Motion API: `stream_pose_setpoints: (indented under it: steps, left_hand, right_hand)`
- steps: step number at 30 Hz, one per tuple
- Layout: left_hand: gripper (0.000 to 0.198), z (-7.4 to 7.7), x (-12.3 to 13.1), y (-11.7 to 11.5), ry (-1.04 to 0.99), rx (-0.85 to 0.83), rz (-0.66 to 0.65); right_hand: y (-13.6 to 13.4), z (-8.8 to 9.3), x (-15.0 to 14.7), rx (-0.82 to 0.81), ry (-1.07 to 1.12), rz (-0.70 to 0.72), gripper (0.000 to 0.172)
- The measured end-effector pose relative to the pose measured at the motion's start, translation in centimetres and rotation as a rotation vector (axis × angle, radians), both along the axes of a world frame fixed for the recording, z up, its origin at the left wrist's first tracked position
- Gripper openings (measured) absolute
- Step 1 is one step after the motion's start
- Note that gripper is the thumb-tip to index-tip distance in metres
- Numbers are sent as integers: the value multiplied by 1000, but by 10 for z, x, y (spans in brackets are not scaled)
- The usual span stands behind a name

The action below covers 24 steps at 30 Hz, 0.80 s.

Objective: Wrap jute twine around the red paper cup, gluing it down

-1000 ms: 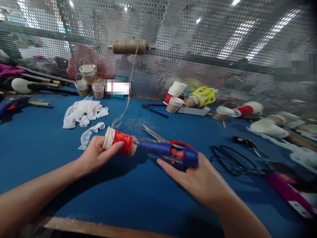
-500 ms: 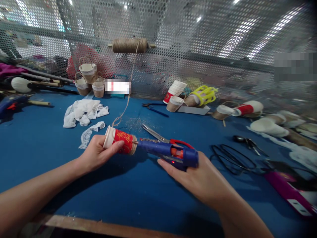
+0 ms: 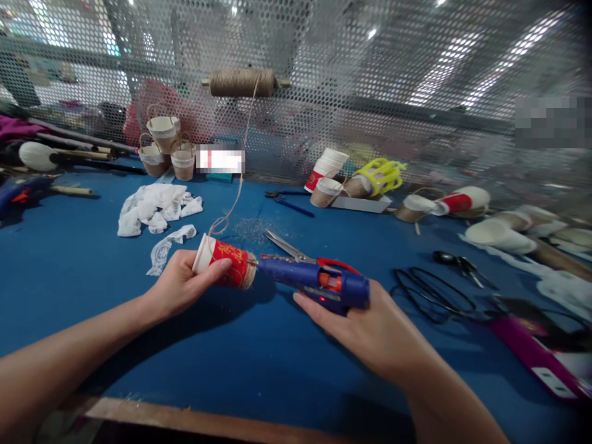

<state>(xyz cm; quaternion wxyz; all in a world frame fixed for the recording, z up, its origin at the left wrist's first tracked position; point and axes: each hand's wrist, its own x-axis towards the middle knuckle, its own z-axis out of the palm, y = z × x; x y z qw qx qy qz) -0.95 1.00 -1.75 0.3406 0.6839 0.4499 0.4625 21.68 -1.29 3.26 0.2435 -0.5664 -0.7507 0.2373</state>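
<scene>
Red paper cup (image 3: 234, 264) appears rolled slightly in the left hand (image 3: 176, 282) relative to the earlier views: the gold lettering (image 3: 231, 251) on its wall presents differently beside the thumb, direction of turn not determinable. Small apparent shift of the whole scene also noted, consistent with camera movement: the twine spool (image 3: 241, 83), above the cup, sits a little higher in view, and the purple power strip (image 3: 518, 346), well right of the cup, a little higher and further left.

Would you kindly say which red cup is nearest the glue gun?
The red cup in the left hand, twine round its base; the other red cups are farther back.
</scene>
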Motion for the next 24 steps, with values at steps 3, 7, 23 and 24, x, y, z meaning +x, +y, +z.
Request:
stream_pose_setpoints:
  steps: [3,7,23,24]
  left_hand:
    - [25,1,1,1,-39,-55,12]
    - [24,0,1,2,-88,-106,31]
    - [25,0,-1,0,-28,-20,20]
    - [25,0,0,0,-17,6,12]
  right_hand:
    - [0,-1,-1,15,2,17,13]
    - [0,-2,-2,42,-2,47,13]
    - [-1,2,-3,32,1,41,15]
    - [0,3,-3,29,2,35,14]
